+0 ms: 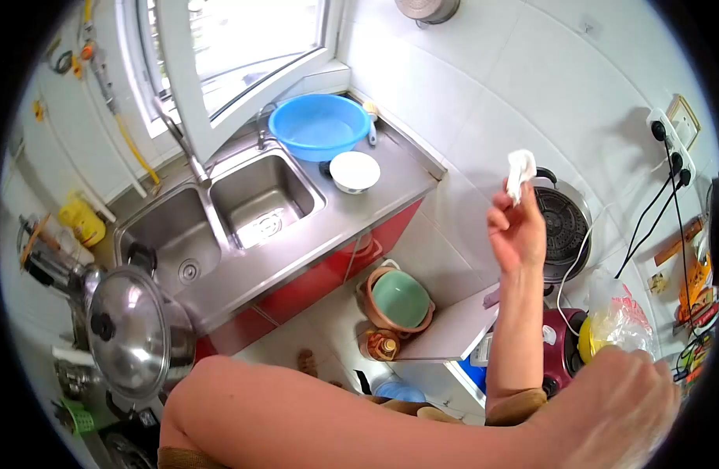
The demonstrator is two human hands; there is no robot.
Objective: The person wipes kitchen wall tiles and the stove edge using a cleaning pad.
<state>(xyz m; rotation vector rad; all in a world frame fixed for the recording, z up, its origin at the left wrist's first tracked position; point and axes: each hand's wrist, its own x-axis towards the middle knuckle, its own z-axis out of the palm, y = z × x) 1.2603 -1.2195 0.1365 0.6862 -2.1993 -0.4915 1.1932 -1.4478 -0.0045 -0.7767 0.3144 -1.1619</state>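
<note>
Head view: I log the right hand (519,238) raised beyond the right end of the counter (394,184), fingertips pinching a crumpled white tissue or cloth (521,172) in mid-air. Left hand (609,414) curls near a clear plastic bag (619,311); grip cannot be told. Blue basin (319,127) occupies the counter's back corner.

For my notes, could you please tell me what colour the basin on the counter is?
The basin is blue, seen best in the head view.
</note>
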